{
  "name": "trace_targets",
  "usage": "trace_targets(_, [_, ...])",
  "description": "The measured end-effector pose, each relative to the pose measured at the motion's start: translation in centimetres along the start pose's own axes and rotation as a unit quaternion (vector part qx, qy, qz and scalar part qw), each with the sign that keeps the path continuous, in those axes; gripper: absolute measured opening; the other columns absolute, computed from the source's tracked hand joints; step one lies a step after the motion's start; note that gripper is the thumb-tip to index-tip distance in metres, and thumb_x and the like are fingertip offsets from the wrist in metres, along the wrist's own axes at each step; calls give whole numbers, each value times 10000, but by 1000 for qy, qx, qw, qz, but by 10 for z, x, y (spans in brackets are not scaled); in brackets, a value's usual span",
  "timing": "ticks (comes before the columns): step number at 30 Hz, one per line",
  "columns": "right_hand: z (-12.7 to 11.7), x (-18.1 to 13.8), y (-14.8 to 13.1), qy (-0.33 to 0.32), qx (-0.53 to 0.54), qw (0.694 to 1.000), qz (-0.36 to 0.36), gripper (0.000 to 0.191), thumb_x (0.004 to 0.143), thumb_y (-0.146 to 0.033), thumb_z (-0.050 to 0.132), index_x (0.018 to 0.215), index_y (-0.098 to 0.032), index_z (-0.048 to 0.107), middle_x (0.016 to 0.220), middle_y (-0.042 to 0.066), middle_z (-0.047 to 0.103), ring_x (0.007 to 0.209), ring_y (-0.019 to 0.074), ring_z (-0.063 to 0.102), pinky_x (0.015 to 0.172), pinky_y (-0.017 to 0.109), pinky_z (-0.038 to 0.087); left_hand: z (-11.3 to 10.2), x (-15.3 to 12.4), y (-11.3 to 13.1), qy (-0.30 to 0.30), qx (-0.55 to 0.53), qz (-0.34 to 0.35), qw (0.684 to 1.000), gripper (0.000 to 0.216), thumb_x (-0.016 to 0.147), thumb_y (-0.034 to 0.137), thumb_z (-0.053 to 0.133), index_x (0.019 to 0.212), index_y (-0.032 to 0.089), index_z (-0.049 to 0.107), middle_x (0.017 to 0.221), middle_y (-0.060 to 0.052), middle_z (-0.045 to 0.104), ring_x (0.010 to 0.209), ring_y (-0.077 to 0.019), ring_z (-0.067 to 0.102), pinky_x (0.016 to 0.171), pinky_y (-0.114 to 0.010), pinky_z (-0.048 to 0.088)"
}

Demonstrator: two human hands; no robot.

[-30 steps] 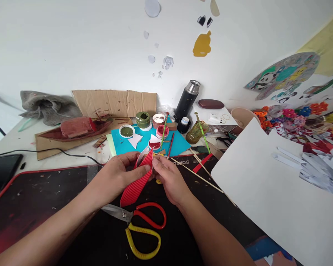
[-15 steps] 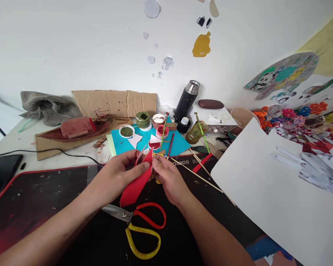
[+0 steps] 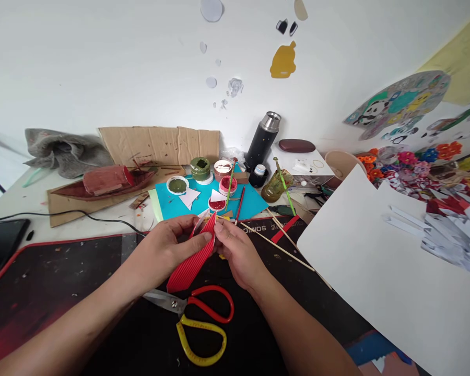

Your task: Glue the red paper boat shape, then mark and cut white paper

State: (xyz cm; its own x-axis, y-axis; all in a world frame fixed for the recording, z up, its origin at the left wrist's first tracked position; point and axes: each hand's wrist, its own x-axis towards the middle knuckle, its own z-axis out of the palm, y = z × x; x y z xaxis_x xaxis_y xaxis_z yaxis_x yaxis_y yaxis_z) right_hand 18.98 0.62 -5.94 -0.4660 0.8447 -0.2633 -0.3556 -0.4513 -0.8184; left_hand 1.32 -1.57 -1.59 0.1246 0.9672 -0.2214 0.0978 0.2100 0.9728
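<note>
A red corrugated paper piece (image 3: 188, 268), bent over so that a pale inner side shows near its top, is held above the black mat. My left hand (image 3: 166, 249) grips it, with the thumb flat on the ridged face and the fingers behind. At the paper's right upper edge, my right hand (image 3: 237, 248) pinches it between thumb and fingers; its other fingertips are hidden. Just below lies a pair of scissors (image 3: 184, 305) with one red and one yellow handle loop, its blades pointing left and partly under my left wrist.
Open paint pots (image 3: 177, 185) and white paper triangles sit on a blue sheet (image 3: 162, 201). Behind stand a black thermos (image 3: 260, 143) and a jar (image 3: 274, 189). Thin sticks (image 3: 282, 248) lie right, near a large white sheet (image 3: 360, 261). A red model boat (image 3: 105, 181) rests left.
Both hands stay on the red corrugated paper, which has shifted only slightly. The whole view has moved a little; the scissors lie where they were.
</note>
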Motion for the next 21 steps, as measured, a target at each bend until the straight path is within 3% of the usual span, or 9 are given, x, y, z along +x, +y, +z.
trace_targets(7, [-2,0,0,-32,-5,999,-26,487,919,-704,788,1011,-227,753,793,14,683,692,183,609,727,327,498,-2,0,-3,34,-128,-35,991,404,762,544,949,893,215,754,876,-8,742,803,-196,690,772,-323,606])
trace_targets(12, [-1,1,3,-46,-14,998,-36,508,848,-656,893,1071,-224,746,884,11,724,725,165,649,716,302,507,4,0,5,72,-259,-59,961,456,655,447,1037,918,196,762,842,-12,743,726,-176,702,698,-306,634])
trace_targets(17, [1,0,3,-52,-15,998,-17,489,827,-631,918,983,-210,725,826,5,718,692,159,637,708,304,506,6,0,10,81,-296,-85,948,476,601,400,1074,874,188,747,794,3,734,663,-162,698,641,-302,648])
trace_targets(21, [4,-5,-2,-53,17,998,-2,476,829,-620,915,984,-206,739,822,5,698,698,161,606,705,307,502,3,-2,7,69,-289,-76,952,476,630,491,1053,864,191,766,827,-26,771,707,-188,722,671,-302,657])
